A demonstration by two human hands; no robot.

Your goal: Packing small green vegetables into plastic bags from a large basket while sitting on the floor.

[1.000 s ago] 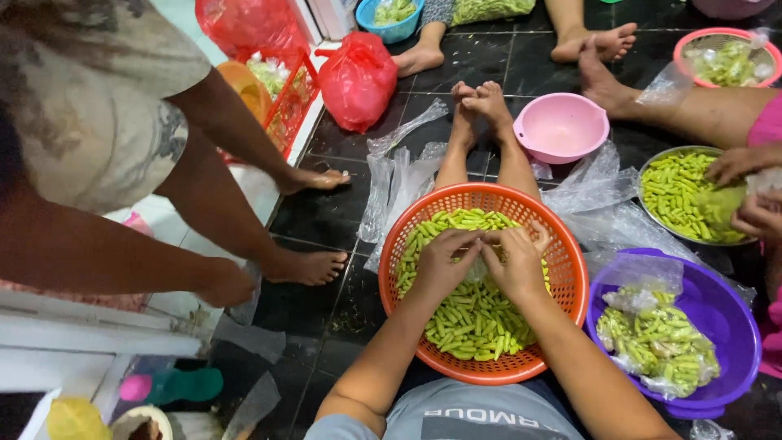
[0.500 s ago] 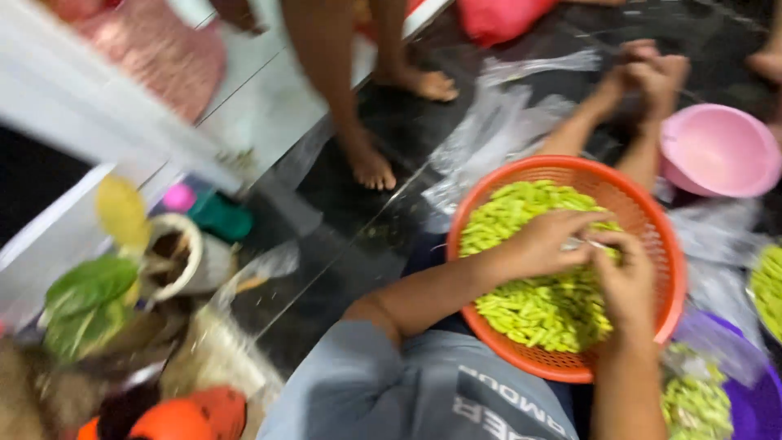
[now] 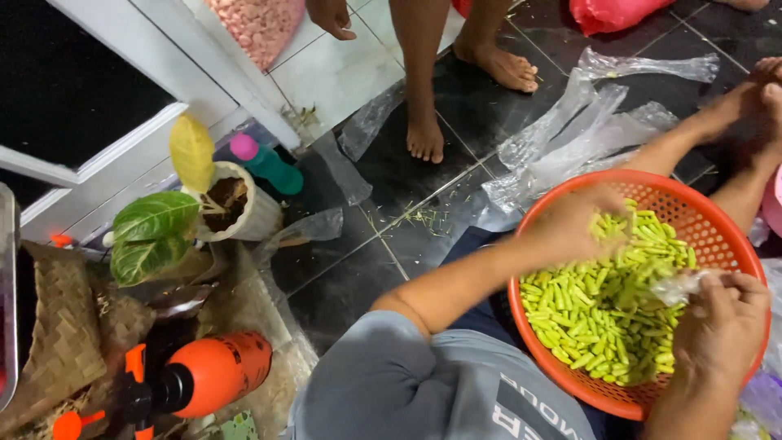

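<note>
Left hand (image 3: 574, 224) grabbing beans (image 3: 595, 310), lying every way

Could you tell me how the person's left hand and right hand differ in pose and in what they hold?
The left hand reaches into the orange basket with fingers curled over the cut green beans; the right hand sits at the basket's near rim. The left hand grips beans only, while the right hand pinches a scrap of clear plastic. Both are bare and over the same basket.
</note>
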